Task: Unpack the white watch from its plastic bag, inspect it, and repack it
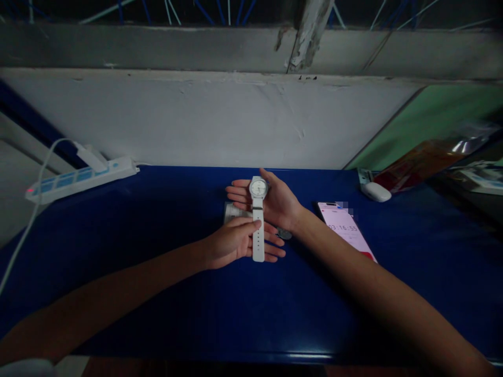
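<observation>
A white wristwatch (258, 243) lies lengthwise over both hands, its round face at the far end and its strap pointing toward me. My left hand (231, 242) holds the strap, thumb on top and the other fingers stretched out beneath it. My right hand (281, 201) is turned palm up under the watch face, with its fingers extended to the left. Beneath the hands, a pale flat item (231, 212) rests on the blue table (176, 303), partly covered. A small greyish item (284, 234) shows beside my right wrist.
A lit phone (346, 228) showing a timer lies to the right. Behind it are a white rounded case (376, 191) and a reddish plastic package (416, 165). At the left back sits a white power strip (82, 178) with a plugged-in cable. A pale wall (204, 120) borders the table.
</observation>
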{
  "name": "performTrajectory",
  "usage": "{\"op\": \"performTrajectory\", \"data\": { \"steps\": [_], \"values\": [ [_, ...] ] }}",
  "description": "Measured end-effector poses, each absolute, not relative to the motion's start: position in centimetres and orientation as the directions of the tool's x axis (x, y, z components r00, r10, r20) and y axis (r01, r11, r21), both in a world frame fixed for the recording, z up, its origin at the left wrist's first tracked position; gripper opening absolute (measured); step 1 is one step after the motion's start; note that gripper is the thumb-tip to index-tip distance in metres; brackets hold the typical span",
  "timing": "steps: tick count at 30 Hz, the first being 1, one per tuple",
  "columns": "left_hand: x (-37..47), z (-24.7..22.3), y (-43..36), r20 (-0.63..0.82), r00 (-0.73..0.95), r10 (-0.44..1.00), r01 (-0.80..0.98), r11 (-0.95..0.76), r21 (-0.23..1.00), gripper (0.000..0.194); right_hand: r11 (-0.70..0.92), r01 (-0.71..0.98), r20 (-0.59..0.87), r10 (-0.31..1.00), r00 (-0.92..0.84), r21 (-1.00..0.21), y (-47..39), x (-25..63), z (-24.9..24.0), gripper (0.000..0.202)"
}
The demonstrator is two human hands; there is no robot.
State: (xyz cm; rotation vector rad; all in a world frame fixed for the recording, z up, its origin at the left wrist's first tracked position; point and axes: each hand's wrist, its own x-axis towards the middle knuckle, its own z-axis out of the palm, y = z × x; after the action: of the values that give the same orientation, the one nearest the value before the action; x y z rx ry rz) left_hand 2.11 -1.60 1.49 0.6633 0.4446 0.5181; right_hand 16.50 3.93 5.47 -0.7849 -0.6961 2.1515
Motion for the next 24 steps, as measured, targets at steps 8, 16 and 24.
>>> {"op": "performTrajectory", "data": {
  "steps": [8,16,24],
  "values": [
    [2.17,1.44,-1.78,-0.32,0.713,0.625,-0.282,0.672,0.685,0.02,-0.636,-0.405,-0.3,0.714,-0.633,-0.657,3.98,16.93,5.56,0.073],
    [2.48,1.67,-1.66,-0.249,0.743,0.622,-0.336,0.668,0.665,0.02,-0.629,-0.4,-0.322,0.727,-0.606,-0.666,4.39,17.13,5.3,0.073],
    [2.36,1.31,-1.61,-0.254,0.763,0.594,-0.312,0.683,0.66,0.023,-0.599,-0.388,-0.265,0.723,-0.638,-0.701,4.19,17.25,5.49,0.073]
  ]
}}
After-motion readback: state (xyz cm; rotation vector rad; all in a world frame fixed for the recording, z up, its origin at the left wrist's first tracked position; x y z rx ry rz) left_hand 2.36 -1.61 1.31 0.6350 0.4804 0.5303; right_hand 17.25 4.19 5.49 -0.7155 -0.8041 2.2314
